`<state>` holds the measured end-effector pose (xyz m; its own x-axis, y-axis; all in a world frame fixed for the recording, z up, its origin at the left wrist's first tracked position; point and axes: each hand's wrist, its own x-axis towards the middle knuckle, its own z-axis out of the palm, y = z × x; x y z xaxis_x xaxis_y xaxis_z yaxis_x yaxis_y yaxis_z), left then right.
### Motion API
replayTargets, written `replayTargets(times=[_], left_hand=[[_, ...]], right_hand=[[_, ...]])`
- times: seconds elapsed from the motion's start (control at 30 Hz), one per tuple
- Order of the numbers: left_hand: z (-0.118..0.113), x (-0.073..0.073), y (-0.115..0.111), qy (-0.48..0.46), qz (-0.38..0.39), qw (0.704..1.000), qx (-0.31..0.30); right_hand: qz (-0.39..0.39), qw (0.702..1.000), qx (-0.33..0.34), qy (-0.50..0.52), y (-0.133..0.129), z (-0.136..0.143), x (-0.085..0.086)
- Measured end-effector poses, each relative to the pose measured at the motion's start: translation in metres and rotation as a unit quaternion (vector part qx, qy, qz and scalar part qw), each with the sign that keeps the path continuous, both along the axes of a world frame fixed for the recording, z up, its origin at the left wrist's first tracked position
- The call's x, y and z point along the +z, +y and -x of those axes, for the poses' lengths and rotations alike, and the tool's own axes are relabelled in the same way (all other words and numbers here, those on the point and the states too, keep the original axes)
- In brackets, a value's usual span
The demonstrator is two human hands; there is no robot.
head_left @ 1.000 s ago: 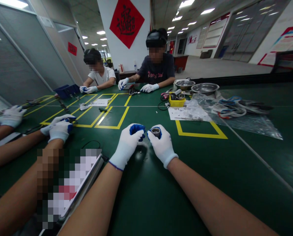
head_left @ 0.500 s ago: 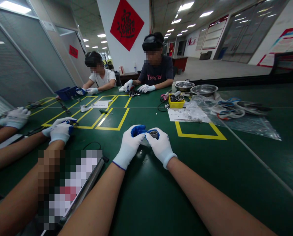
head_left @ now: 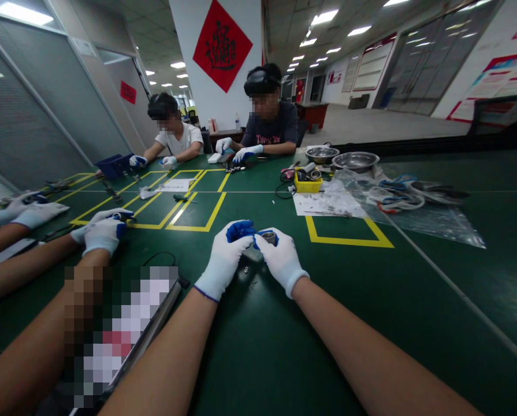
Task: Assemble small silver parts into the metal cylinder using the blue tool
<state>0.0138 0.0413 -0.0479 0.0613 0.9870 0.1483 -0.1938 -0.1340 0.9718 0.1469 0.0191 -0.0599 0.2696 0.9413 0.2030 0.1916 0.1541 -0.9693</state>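
Observation:
My right hand (head_left: 279, 254), in a white glove with a blue palm, is closed around a small round metal cylinder (head_left: 268, 236) whose open end faces up. My left hand (head_left: 229, 251), gloved alike, meets it at the fingertips; its thumb and fingers are pinched together, and whatever lies between them is too small to make out. Both hands are held above the green table (head_left: 258, 358). Just below them two tiny metal rings (head_left: 246, 270) lie on the tabletop.
At the left are co-workers' gloved hands (head_left: 104, 231) and a long tray-like object (head_left: 143, 329). Beyond stand a yellow bin (head_left: 308, 186), metal bowls (head_left: 356, 161), a plastic bag (head_left: 453, 225) and a green screwdriver (head_left: 182, 198). Two people (head_left: 269, 121) sit across the table.
The view has shifted slightly. My hands keep nearly the same pose around the cylinder. At the far left a co-worker's hand has stretched out, and the people opposite have moved their hands.

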Motion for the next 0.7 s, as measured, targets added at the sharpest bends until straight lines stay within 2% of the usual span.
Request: replayTargets(times=[0.2, 0.3, 0.43, 0.7], left_hand=[[-0.001, 0.0, 0.0, 0.016, -0.009, 1.0, -0.003], [-0.003, 0.002, -0.003, 0.084, -0.054, 0.995, 0.012], [-0.005, 0.003, -0.008, 0.183, -0.123, 0.974, 0.055], [-0.008, 0.003, -0.012, 0.246, -0.149, 0.955, 0.066]], right_hand=[[0.008, 1.0, 0.005, 0.001, 0.001, 0.0, 0.0], [0.018, 1.0, 0.002, 0.007, 0.001, -0.001, 0.0], [0.031, 0.999, 0.003, 0.028, 0.0, -0.002, 0.001], [0.043, 0.996, -0.018, 0.079, 0.002, -0.002, 0.003]])
